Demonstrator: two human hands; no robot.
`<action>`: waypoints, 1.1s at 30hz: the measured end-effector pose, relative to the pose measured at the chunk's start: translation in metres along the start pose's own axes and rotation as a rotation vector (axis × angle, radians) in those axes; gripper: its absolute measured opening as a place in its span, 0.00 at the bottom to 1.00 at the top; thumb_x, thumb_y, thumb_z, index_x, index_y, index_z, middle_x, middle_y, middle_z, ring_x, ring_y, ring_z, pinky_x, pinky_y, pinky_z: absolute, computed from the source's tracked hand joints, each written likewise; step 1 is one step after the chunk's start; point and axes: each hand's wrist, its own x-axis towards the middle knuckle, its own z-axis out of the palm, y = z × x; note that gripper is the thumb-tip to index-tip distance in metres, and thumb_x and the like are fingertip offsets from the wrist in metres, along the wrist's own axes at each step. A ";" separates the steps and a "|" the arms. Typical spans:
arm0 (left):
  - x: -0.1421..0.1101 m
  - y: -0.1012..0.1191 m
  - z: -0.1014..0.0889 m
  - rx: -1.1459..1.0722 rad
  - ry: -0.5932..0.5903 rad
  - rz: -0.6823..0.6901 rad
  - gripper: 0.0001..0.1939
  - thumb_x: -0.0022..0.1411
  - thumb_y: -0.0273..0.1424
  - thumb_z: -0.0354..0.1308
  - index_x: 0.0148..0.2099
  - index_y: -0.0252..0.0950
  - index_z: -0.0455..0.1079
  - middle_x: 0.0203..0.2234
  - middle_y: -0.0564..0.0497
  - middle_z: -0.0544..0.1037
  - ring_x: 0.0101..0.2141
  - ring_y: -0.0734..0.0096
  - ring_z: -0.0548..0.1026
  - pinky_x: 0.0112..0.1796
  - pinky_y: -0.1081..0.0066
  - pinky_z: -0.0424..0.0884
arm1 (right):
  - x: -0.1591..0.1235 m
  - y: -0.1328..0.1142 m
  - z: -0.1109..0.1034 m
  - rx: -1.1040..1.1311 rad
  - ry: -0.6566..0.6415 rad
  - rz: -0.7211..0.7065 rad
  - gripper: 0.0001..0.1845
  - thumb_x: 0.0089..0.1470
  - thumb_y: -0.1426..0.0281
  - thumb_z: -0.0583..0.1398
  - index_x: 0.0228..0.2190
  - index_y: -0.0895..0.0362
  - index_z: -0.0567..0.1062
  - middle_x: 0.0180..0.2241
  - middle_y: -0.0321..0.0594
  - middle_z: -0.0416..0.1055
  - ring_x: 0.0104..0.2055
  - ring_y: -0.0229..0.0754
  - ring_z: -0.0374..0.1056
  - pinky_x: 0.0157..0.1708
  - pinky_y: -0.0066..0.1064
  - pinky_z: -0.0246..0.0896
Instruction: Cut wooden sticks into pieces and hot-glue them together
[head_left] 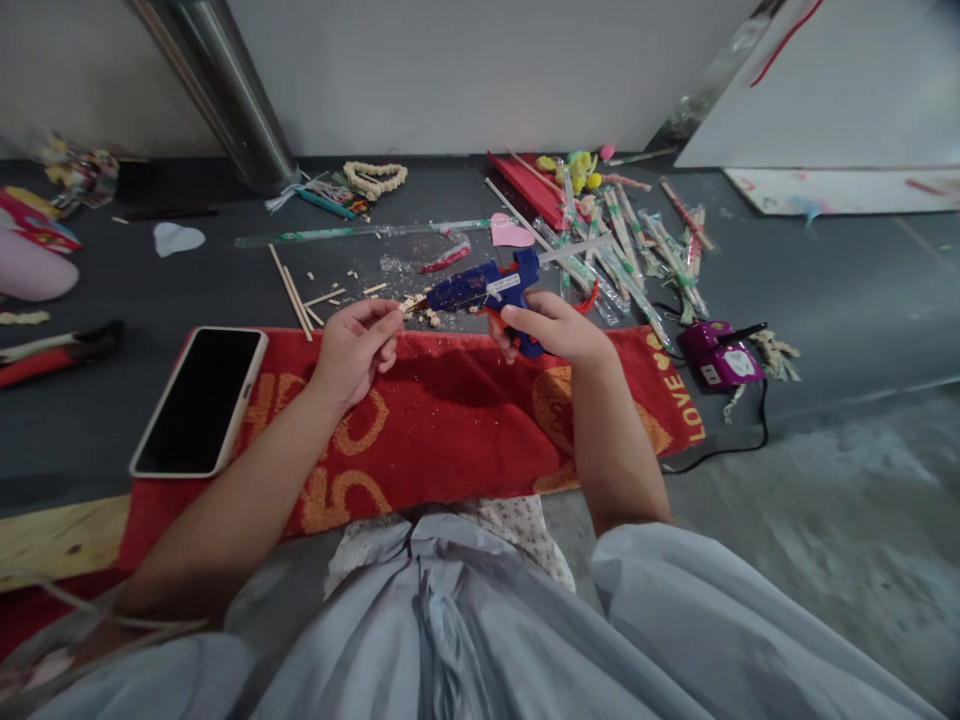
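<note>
My right hand (544,325) is wrapped round the handle of a blue hot glue gun (476,287), its nozzle pointing left. A pale glue stick (574,248) juts from the gun's back end. At the nozzle tip, my left hand (360,345) pinches a small pale wooden piece (407,307); its full shape is hidden by the fingers. Beneath both hands lies a red towel (465,420) with orange lettering. Short bits of wood and crumbs are scattered around the nozzle. Several thin wooden sticks (291,290) lie just beyond my left hand.
A phone (201,402) rests on the towel's left end. Wrapped sticks (626,245) pile up at right, near a purple power block (720,355) with a black cord. A heart-shaped wooden frame (375,180) and a metal post (236,100) stand behind. Pliers (60,355) lie at far left.
</note>
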 end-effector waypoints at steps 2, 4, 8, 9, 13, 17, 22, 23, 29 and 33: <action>0.001 -0.002 -0.001 -0.002 -0.008 0.003 0.08 0.49 0.27 0.68 0.31 0.37 0.71 0.19 0.58 0.69 0.14 0.84 0.61 0.13 0.80 0.54 | 0.000 0.001 0.000 0.004 -0.001 0.006 0.25 0.55 0.48 0.59 0.26 0.59 0.70 0.22 0.33 0.68 0.21 0.30 0.67 0.24 0.23 0.63; 0.002 -0.003 -0.002 -0.005 -0.017 0.010 0.08 0.48 0.27 0.68 0.30 0.36 0.71 0.18 0.58 0.68 0.14 0.84 0.60 0.13 0.80 0.54 | 0.000 0.001 -0.001 0.007 -0.001 0.008 0.25 0.55 0.48 0.59 0.26 0.59 0.69 0.22 0.33 0.68 0.21 0.30 0.66 0.24 0.23 0.64; 0.003 -0.004 -0.002 0.002 -0.020 0.013 0.07 0.49 0.27 0.67 0.30 0.36 0.71 0.18 0.58 0.68 0.14 0.84 0.60 0.12 0.80 0.54 | 0.000 0.000 -0.001 0.012 -0.002 0.015 0.25 0.55 0.48 0.60 0.26 0.59 0.69 0.21 0.33 0.68 0.20 0.30 0.66 0.24 0.23 0.64; 0.003 -0.003 -0.002 0.003 -0.021 0.011 0.07 0.50 0.26 0.67 0.30 0.36 0.71 0.18 0.58 0.68 0.14 0.84 0.60 0.12 0.80 0.54 | 0.000 0.000 -0.001 0.012 -0.002 0.014 0.25 0.55 0.48 0.60 0.26 0.59 0.69 0.21 0.33 0.68 0.20 0.30 0.66 0.24 0.23 0.64; 0.002 -0.003 -0.002 0.013 -0.019 0.000 0.07 0.50 0.26 0.66 0.30 0.37 0.70 0.19 0.57 0.68 0.14 0.84 0.60 0.13 0.80 0.54 | 0.000 0.000 -0.001 0.001 0.003 0.006 0.25 0.55 0.48 0.59 0.26 0.59 0.69 0.21 0.33 0.68 0.20 0.30 0.66 0.24 0.23 0.63; 0.002 -0.002 -0.001 0.021 -0.009 -0.005 0.07 0.49 0.26 0.66 0.30 0.37 0.70 0.20 0.57 0.70 0.14 0.85 0.60 0.13 0.80 0.54 | 0.000 -0.001 -0.001 -0.005 0.001 -0.004 0.25 0.55 0.48 0.59 0.25 0.59 0.69 0.21 0.32 0.67 0.21 0.30 0.66 0.24 0.23 0.63; 0.001 -0.001 -0.002 0.032 -0.012 -0.004 0.07 0.50 0.27 0.67 0.31 0.37 0.70 0.20 0.57 0.70 0.14 0.85 0.60 0.13 0.80 0.54 | -0.001 -0.002 -0.002 -0.024 -0.002 -0.028 0.26 0.56 0.48 0.58 0.24 0.59 0.69 0.21 0.33 0.66 0.21 0.30 0.66 0.24 0.23 0.63; 0.001 -0.001 -0.002 0.034 -0.014 -0.003 0.07 0.50 0.27 0.67 0.31 0.37 0.70 0.20 0.57 0.69 0.14 0.85 0.60 0.13 0.80 0.54 | -0.001 -0.002 -0.002 -0.024 -0.004 -0.030 0.26 0.57 0.48 0.58 0.24 0.59 0.69 0.21 0.33 0.66 0.21 0.30 0.66 0.24 0.23 0.63; 0.001 -0.002 -0.002 0.027 -0.031 0.019 0.08 0.49 0.28 0.67 0.31 0.37 0.70 0.19 0.58 0.68 0.15 0.84 0.60 0.13 0.80 0.55 | 0.000 -0.002 -0.001 -0.007 -0.017 -0.046 0.25 0.58 0.50 0.58 0.26 0.60 0.70 0.22 0.33 0.67 0.21 0.30 0.66 0.24 0.22 0.62; 0.002 -0.002 -0.002 0.039 -0.022 0.017 0.08 0.50 0.28 0.67 0.31 0.37 0.70 0.19 0.58 0.68 0.14 0.85 0.60 0.13 0.80 0.54 | 0.000 -0.001 -0.001 -0.001 -0.019 -0.044 0.25 0.57 0.50 0.58 0.27 0.61 0.69 0.22 0.33 0.67 0.21 0.29 0.67 0.24 0.22 0.62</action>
